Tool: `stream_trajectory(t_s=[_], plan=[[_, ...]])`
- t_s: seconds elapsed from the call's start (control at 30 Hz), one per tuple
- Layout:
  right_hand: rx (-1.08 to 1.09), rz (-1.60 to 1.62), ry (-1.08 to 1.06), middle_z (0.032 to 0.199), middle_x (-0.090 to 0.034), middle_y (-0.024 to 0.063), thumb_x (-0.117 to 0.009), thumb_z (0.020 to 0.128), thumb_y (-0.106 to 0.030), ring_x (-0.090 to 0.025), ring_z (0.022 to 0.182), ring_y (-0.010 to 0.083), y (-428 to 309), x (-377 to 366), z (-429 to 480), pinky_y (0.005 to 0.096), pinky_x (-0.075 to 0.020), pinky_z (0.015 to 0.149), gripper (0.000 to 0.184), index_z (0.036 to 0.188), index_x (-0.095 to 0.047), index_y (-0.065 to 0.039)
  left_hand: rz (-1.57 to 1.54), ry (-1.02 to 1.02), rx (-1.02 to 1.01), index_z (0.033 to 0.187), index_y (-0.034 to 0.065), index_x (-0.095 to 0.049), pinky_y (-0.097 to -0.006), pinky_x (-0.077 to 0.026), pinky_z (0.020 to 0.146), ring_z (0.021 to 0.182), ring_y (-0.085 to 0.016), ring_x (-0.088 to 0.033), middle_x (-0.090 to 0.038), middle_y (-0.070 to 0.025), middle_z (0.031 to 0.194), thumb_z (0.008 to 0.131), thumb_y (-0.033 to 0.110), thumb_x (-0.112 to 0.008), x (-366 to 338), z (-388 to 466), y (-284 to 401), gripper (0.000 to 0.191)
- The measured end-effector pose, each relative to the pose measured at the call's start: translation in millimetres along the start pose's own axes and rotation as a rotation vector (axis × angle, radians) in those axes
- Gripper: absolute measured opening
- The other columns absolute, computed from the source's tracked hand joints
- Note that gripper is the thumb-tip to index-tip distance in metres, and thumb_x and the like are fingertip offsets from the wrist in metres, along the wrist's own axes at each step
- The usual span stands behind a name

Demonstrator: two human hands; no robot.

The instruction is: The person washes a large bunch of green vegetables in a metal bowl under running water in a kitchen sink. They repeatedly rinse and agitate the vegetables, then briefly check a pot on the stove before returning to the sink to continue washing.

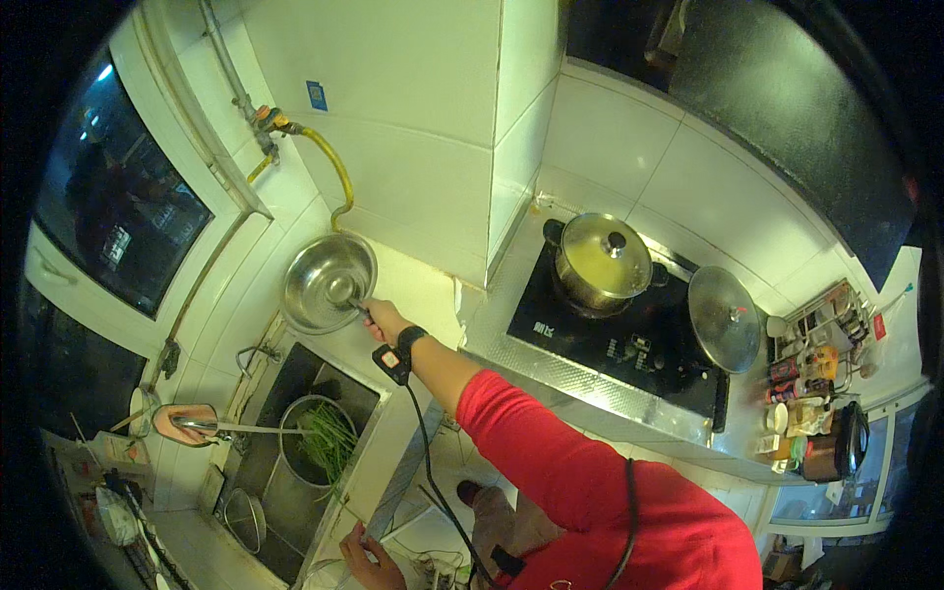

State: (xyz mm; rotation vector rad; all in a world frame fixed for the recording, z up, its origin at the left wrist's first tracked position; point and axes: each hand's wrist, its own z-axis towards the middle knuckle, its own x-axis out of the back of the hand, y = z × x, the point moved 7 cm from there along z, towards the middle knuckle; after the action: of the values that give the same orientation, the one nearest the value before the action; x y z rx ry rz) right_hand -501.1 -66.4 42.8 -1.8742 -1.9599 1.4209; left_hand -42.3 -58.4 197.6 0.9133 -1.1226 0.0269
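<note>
My right hand point(387, 322), with a black band on the wrist, grips the handle of a metal ladle point(341, 290). The ladle's round bowl lies inside a shiny stainless steel basin point(310, 295) on the counter by the wall corner. Low in the view, my left hand point(371, 560) is beside the sink's front edge, fingers partly bent and slightly apart, with nothing plainly in it. Between the hands is the sink point(284, 516), holding a metal pot point(293, 461) of long green stalks point(328, 442).
A pot with a glass lid point(605, 254) stands on the black cooktop point(582, 339), yellowish contents showing through. Another round lid point(725, 317) is to its right. A faucet spout point(254, 428) reaches over the sink pot. A wire strainer point(245, 520) lies in the sink. A black cable point(428, 450) hangs from my wrist.
</note>
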Motion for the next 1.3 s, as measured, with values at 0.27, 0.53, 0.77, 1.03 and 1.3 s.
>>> stream_trajectory(t_s=[0.27,0.53,0.77,1.03,1.3], plan=[[0.032,0.077,0.018,0.121,-0.049,0.0192,-0.046,0.097,-0.054,-0.064,0.088,0.0238,17,11,-29,0.0349,-0.0579,0.071,0.063,0.139,-0.034,-0.009,-0.006,-0.022,0.058,0.126,0.0038,-0.057,-0.0365,-0.045,0.078,0.094,-0.024,-0.054,-0.058,-0.0127,0.106,0.091,-0.006,-0.051,18,-6,-14,0.036],[0.065,-0.188,0.071,0.099,-0.062,0.0091,-0.046,0.101,-0.039,-0.062,0.082,0.0175,93,123,-160,0.0302,-0.0512,0.072,0.035,0.108,-0.057,-0.007,-0.1,-0.112,0.02,0.115,0.0008,-0.059,-0.0403,-0.045,0.077,0.093,-0.029,-0.053,-0.055,-0.0141,0.108,0.092,-0.001,-0.056,1,8,-16,0.023],[-0.304,-0.144,0.309,0.075,-0.054,0.003,-0.05,0.099,-0.026,-0.055,0.072,0.0178,224,234,-288,0.0324,-0.0459,0.069,0.031,0.072,-0.046,-0.011,-0.059,-0.011,-0.121,0.087,-0.0005,-0.056,-0.0412,-0.046,0.083,0.098,-0.031,-0.054,-0.054,-0.0154,0.114,0.088,0.006,-0.061,-11,5,-29,0.008],[-0.1,-0.265,0.704,0.072,-0.046,0.0028,-0.056,0.095,-0.023,-0.046,0.058,0.0131,189,361,-316,0.0255,-0.0415,0.051,0.016,0.099,-0.055,-0.008,-0.271,-0.054,0.156,0.119,0.006,-0.054,-0.0405,-0.046,0.086,0.098,-0.027,-0.055,-0.051,-0.0152,0.118,0.094,0.006,-0.055,-45,-24,-91,0.025],[0.028,-0.56,1.264,0.068,-0.056,0.0071,-0.048,0.098,-0.049,-0.056,0.056,0.0231,31,557,-342,0.0364,-0.0434,0.046,0.039,0.11,-0.059,-0.014,-0.279,-0.129,0.376,0.129,0.0081,-0.054,-0.0386,-0.049,0.083,0.094,-0.024,-0.056,-0.051,-0.0125,0.121,0.092,0.006,-0.054,-86,-66,-150,0.037]])
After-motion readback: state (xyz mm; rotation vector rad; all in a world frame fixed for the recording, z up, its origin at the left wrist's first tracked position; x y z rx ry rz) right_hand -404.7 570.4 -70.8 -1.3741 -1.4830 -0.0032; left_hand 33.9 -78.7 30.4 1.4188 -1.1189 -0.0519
